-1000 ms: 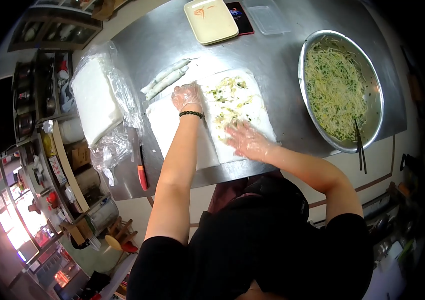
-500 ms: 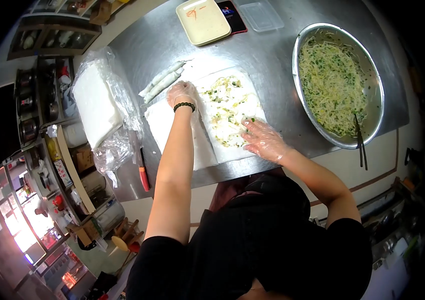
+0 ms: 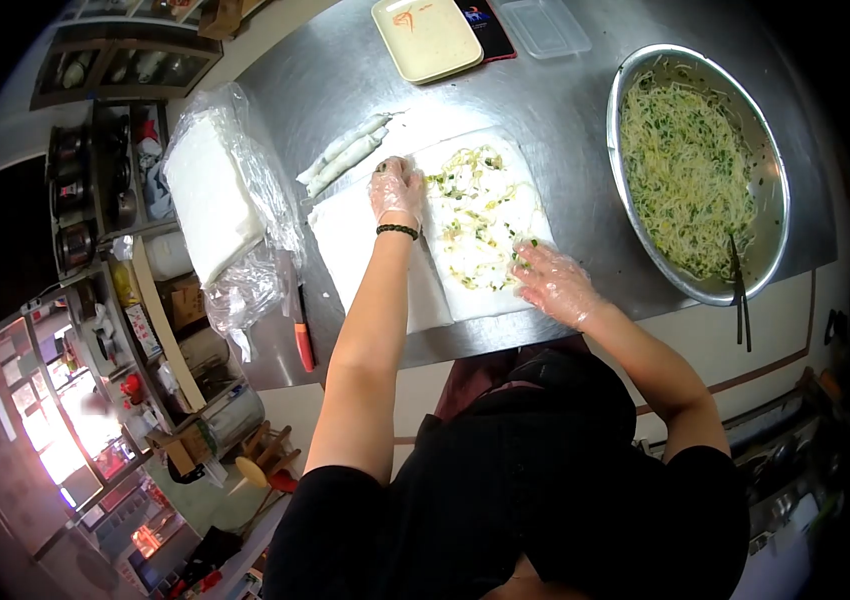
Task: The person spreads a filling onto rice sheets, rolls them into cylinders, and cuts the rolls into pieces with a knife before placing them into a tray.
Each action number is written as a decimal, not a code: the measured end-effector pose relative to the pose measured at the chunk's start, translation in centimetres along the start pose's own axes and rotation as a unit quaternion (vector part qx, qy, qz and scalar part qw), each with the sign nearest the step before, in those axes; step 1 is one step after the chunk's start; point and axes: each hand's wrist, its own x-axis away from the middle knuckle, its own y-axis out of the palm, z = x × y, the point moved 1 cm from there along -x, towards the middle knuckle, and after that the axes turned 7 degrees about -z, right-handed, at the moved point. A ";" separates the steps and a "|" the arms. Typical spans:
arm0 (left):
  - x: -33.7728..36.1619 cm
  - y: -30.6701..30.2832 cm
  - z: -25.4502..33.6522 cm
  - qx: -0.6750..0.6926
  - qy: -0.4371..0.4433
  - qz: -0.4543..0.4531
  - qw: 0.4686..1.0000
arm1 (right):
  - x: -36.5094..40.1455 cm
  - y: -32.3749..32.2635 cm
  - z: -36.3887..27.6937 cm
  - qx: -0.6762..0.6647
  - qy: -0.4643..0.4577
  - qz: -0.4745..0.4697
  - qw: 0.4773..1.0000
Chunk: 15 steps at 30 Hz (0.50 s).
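My left hand (image 3: 397, 190), in a clear plastic glove, is at the upper edge of a blank stack of white wrapper sheets (image 3: 360, 250). Its fingers are curled together; a small dark bit shows by them, but what they hold is hidden. My right hand (image 3: 557, 287), also gloved, has its fingers apart at the right edge of another wrapper (image 3: 505, 300). Shredded vegetable filling (image 3: 480, 220) with green bits is scattered across that wrapper. Just beyond my left hand lie a couple of white rolls (image 3: 347, 155), side by side.
A large metal bowl (image 3: 617, 150) of shredded filling stands at the right, with dark chopsticks (image 3: 742, 300) over its rim. At the left are plastic-wrapped white sheets (image 3: 207, 195) and a red-handled knife (image 3: 303, 345). A cream tray (image 3: 435, 45), dark phone (image 3: 488, 30) and clear lid (image 3: 547, 28) lie at the back.
The whole view has shifted slightly, moving the table's contents to the right in the picture. Both hands stay at nearly the same places on the wrappers.
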 end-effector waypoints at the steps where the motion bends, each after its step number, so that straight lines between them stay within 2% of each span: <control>1: 0.0 -0.1 0.1 -0.002 0.000 -0.001 1.000 | -0.1 -0.1 0.0 -0.002 0.000 0.001 1.000; 4: 0.0 -0.6 0.7 0.056 -0.040 -0.011 0.998 | -0.1 -0.1 0.0 0.005 -0.008 0.008 1.000; 6: -0.1 -0.8 1.2 0.072 -0.127 -0.026 0.989 | -0.2 -0.1 -0.1 -0.007 -0.002 0.005 1.000; 9: -0.5 -1.0 1.6 0.032 -0.136 -0.049 0.989 | -0.2 0.6 0.3 0.002 -0.013 0.015 1.000; 13: -1.1 -0.9 1.3 0.042 -0.162 -0.055 0.984 | 0.2 1.3 0.6 -0.011 -0.010 0.021 1.000; 15: -1.4 -0.8 1.0 -0.001 -0.132 0.002 0.991 | 0.2 1.3 0.6 -0.008 -0.011 0.019 1.000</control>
